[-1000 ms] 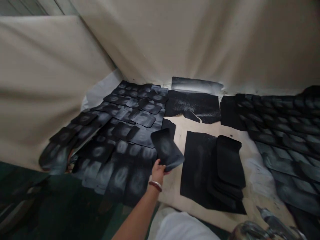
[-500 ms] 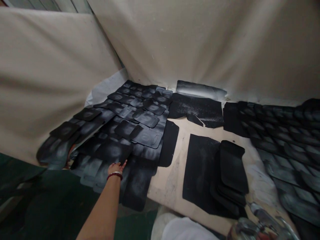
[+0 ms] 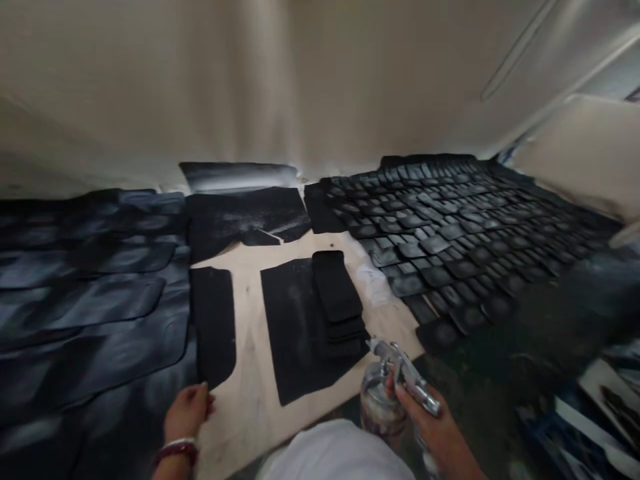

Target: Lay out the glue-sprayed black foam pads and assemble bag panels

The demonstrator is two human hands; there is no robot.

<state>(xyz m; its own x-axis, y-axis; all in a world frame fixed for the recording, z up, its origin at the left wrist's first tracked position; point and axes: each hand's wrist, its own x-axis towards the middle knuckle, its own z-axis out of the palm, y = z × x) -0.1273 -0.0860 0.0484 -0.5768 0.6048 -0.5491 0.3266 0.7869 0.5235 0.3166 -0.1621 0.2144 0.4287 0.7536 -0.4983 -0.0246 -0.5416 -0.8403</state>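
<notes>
My right hand [image 3: 404, 392] is wrapped round a metal spray gun [image 3: 400, 370] with a stained cup below, at the front edge of the light board [image 3: 247, 320]. The nozzle points toward a small stack of black pieces [image 3: 337, 287], which rests on a black sheet [image 3: 290, 327]. On the left, my left hand [image 3: 189, 410] has its fingers curled together near the lower corner of a single black piece [image 3: 215, 323]. Whether anything sits between those fingers is too small to make out. A bracelet circles that wrist.
Overlapping black pieces with hazy marks [image 3: 120, 300] cover the left side. Many more rows [image 3: 440, 227] spread over the right. Pale sheeting [image 3: 300, 80] hangs behind, and a curled dark sheet [image 3: 240, 175] lies against it. Assorted items [image 3: 590, 407] are at the lower right.
The view has turned right. My left hand has moved from over the left-hand pieces to beside the board, its fingers now curled. The spray gun in my right hand shows more fully.
</notes>
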